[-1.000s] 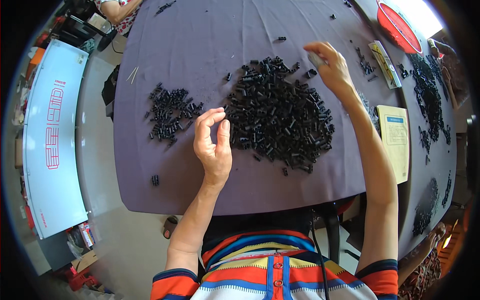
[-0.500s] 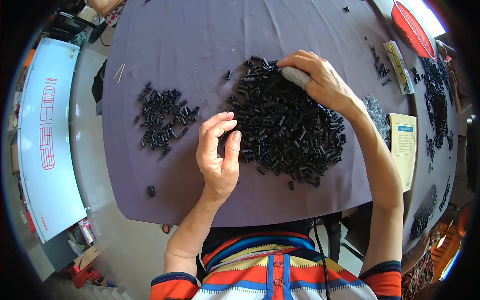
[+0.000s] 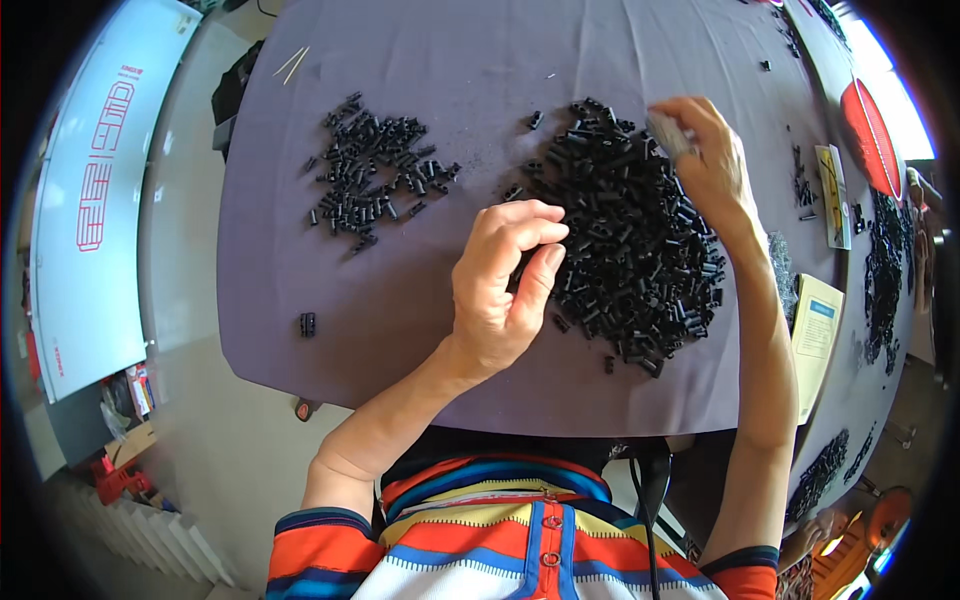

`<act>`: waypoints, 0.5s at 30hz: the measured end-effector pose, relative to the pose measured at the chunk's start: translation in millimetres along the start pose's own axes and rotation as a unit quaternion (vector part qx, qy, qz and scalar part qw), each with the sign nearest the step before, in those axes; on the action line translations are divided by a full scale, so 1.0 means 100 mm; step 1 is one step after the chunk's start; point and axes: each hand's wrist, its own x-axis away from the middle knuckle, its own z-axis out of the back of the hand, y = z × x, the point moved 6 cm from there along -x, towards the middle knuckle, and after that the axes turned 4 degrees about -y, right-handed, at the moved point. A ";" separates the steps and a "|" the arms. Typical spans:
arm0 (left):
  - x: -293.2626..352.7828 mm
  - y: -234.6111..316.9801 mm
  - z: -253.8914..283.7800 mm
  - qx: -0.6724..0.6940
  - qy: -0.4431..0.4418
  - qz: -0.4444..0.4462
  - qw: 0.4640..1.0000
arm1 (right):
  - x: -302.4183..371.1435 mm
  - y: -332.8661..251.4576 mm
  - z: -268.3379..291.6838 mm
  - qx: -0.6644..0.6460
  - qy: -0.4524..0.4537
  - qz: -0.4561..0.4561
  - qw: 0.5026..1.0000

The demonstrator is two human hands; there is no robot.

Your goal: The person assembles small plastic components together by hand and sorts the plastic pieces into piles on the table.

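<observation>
A large heap of small black tubular plastic pieces (image 3: 640,250) lies on a purple-grey cloth. My left hand (image 3: 505,285) hovers over the heap's left edge, fingers curved and a gap left before the thumb; nothing shows in it. At the heap's upper right edge is my right hand (image 3: 705,155), slightly blurred, its fingers bent forward and apart from the thumb. A grey fuzzy covering (image 3: 672,135) appears to wrap that thumb. Further left lies a smaller, looser group of black pieces (image 3: 370,175).
Two joined black pieces (image 3: 307,325) lie near the left table edge. A yellowish booklet (image 3: 817,345), small clear parts (image 3: 782,270), a shallow box (image 3: 833,195) and a red basket (image 3: 870,140) stand right. More black parts (image 3: 883,270) lie beyond. Two thin sticks (image 3: 292,65) lie at upper left.
The whole view has shifted, so the table and heaps sit differently in it. My left hand is now closer over the heap; my right hand has moved off it to its upper right edge.
</observation>
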 end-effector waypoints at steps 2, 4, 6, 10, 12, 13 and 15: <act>-0.02 0.06 0.01 -0.014 0.007 -0.025 1.000 | -0.18 -0.12 -0.13 -0.026 -0.017 0.034 0.999; -0.03 0.06 0.00 -0.002 0.011 -0.005 1.000 | -0.28 -0.32 -0.31 -0.014 -0.035 0.125 0.991; -0.05 0.04 -0.01 -0.006 0.003 -0.010 1.000 | -0.32 -0.50 -0.49 -0.008 -0.057 0.140 0.989; -0.08 0.02 0.03 -0.016 0.005 -0.022 1.000 | -0.26 -0.67 -0.71 0.097 -0.081 0.221 0.967; -0.07 0.01 0.04 -0.022 0.006 -0.027 0.999 | -0.22 -0.71 -0.69 0.069 -0.124 0.206 0.968; -0.07 0.00 0.02 -0.021 -0.002 -0.031 0.999 | -0.18 -0.72 -0.65 0.056 -0.156 0.192 0.967; -0.06 0.01 0.02 -0.018 -0.014 -0.041 0.999 | -0.12 -0.76 -0.64 0.043 -0.173 0.186 0.966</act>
